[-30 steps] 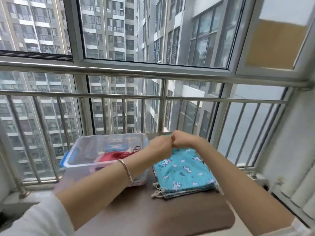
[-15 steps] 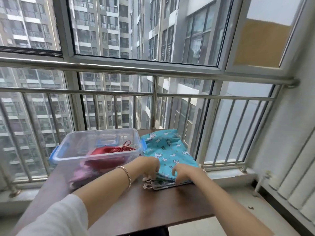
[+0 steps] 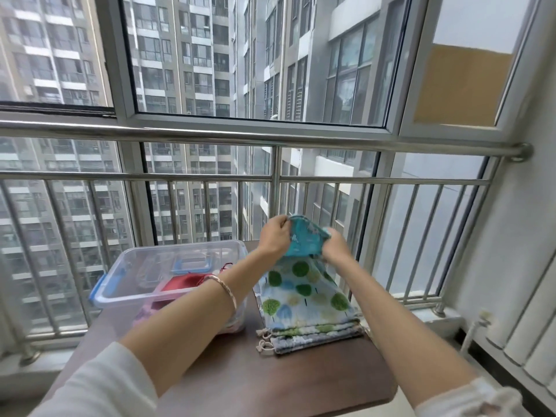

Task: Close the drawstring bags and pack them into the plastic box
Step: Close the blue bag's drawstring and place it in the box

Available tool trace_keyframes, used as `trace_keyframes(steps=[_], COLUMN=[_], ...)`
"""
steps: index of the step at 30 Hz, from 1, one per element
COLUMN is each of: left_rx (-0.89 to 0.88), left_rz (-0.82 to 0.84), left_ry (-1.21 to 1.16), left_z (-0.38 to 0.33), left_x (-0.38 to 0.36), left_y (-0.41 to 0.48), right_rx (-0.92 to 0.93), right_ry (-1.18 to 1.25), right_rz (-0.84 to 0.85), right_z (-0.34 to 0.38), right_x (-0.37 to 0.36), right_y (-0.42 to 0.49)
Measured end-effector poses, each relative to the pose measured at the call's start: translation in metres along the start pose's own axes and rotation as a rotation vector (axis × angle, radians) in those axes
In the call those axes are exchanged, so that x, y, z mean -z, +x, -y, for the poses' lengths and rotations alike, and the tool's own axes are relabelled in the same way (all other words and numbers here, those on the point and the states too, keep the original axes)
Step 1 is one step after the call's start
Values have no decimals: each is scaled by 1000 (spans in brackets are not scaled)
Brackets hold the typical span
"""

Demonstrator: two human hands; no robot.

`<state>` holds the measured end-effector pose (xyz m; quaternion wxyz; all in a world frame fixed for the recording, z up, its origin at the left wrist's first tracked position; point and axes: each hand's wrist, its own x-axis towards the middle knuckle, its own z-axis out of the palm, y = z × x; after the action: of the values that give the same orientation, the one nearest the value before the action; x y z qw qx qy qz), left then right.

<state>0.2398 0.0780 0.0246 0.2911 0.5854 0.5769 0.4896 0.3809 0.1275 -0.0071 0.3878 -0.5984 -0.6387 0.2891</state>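
— Above the far end of the table (image 3: pixel 270 383), what is in hand?
— One teal drawstring bag (image 3: pixel 304 240), printed, bunched between both hands and lifted clear of the stack of bags (image 3: pixel 304 296) below it. The left hand (image 3: pixel 275 236) has its fingers curled round the bag's left end. The right hand (image 3: pixel 335 246) grips the right end likewise. Neither hand is empty or spread.
— Location of the rest?
— The stack lies flat on the table, just right of the plastic box (image 3: pixel 129 299). Its top bag shows green trees, and cord ends (image 3: pixel 263 340) trail from its near left corner. The box stands open, with a red bag (image 3: pixel 183 282) already inside.
— Handling assessment?
— Judged light and limp: thin cloth that crumples under the fingers and holds no shape of its own. Not fragile. The weave looks matt, so slip is unlikely. Whether the mouth is drawn shut cannot be told, because the hands cover it.
— Recommended hold?
— For closing, the cords at the mouth, one hand pulling each side while the hem gathers. For packing, the gathered body in one hand; it should drop into the box without resistance. The chief risk, in my judgement, is a loose cord snagging on the box rim.
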Motion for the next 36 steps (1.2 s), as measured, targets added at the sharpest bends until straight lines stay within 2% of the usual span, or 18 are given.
trace_keyframes(steps=[2,4,8,11,14,18,21,26,31,36], left_rx=[-41,-99,-175,-173,-180,-229,-220,-52,33,110], left_rz=[-21,-31,-36,-98,-113,-5,83,99,138,-28], left_ry=[-86,-159,-222,-276,-160,-67,-59,147,491,403], left_z=[-19,-40,-79,-91,-87,-91,-90,-55,-4,24], left_x=[13,25,46,60,81,123,159,200,242,265], left_y=[7,11,10,2,-15,-60,-88,-94,-91,-84], right_rx=[92,189,308,418,481,625,694,604,408,308], right_ry=[245,392,535,413,238,90,39,-185,-237,-143], right_rz=[-28,-47,-65,-163,-227,-125,41,291,465,495], right_z=[30,54,99,115,118,121,126,126,110,97], right_x=[13,27,52,60,63,69,71,51,30,24], right_y=[7,13,13,5,-7,-41,-65,-83,-86,-71])
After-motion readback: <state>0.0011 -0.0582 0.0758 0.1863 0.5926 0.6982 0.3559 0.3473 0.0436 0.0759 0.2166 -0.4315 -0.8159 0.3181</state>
